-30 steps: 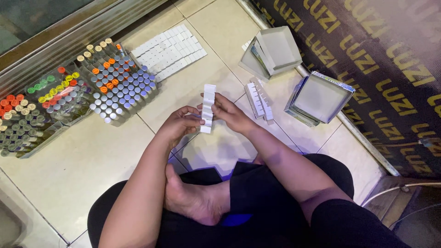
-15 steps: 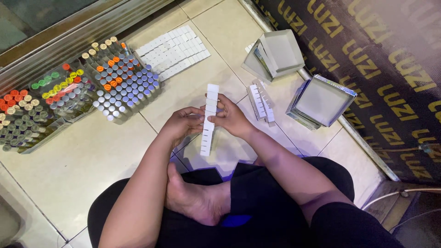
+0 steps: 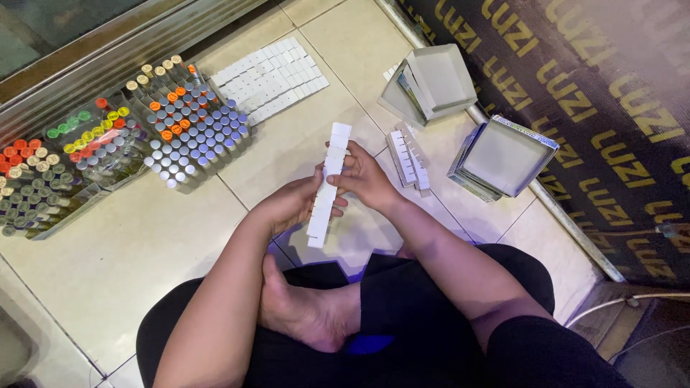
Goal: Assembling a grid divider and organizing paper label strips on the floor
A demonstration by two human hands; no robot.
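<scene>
Your left hand (image 3: 291, 205) and right hand (image 3: 366, 178) pinch the white strip (image 3: 327, 183) from both sides, fingers pressed on its edges, steadying it over the floor (image 3: 144, 244); vials (image 3: 194, 136) stand near

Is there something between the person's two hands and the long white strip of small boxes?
Nothing visible. The left hand and the right hand both grip the white strip directly, one on each side, above the floor tiles. The other strips lie apart, to the right.
</scene>
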